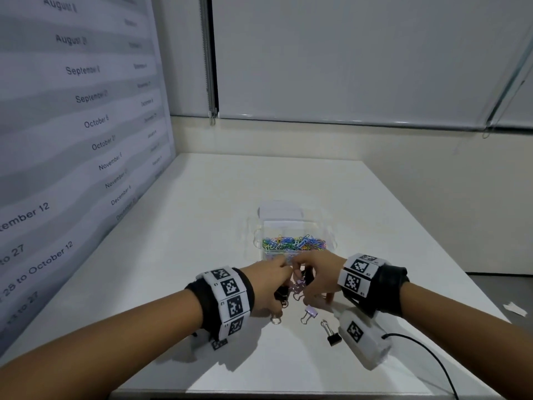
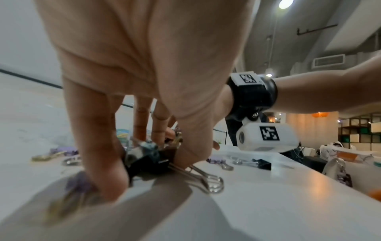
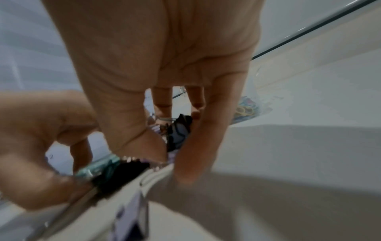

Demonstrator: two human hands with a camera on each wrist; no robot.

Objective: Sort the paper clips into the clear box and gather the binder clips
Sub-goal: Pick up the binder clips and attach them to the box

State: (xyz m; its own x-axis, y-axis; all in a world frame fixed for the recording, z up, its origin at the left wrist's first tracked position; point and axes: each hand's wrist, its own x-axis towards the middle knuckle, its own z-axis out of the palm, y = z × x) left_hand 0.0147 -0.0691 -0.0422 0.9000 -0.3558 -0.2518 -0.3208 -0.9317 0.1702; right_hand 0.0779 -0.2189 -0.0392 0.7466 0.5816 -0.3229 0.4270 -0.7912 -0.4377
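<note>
A clear box [image 1: 294, 255] holding many coloured paper clips [image 1: 294, 243] stands mid-table, its lid [image 1: 281, 212] open behind it. Just in front of it my two hands meet over a small heap of binder clips. My left hand [image 1: 284, 274] curls round black binder clips [image 2: 148, 161] on the table, thumb and little finger pressing their sides. My right hand [image 1: 302, 274] closes its fingers round another black binder clip [image 3: 179, 132] among lilac ones. A lilac binder clip [image 1: 310, 313] and a black binder clip [image 1: 332, 334] lie loose near my right wrist.
The white table [image 1: 202, 226] meets a wall with a printed date chart [image 1: 86, 119] on the left. A black cable [image 1: 432, 359] runs from my right wrist camera over the table's near right. Paper scraps [image 1: 516, 308] lie off the right edge.
</note>
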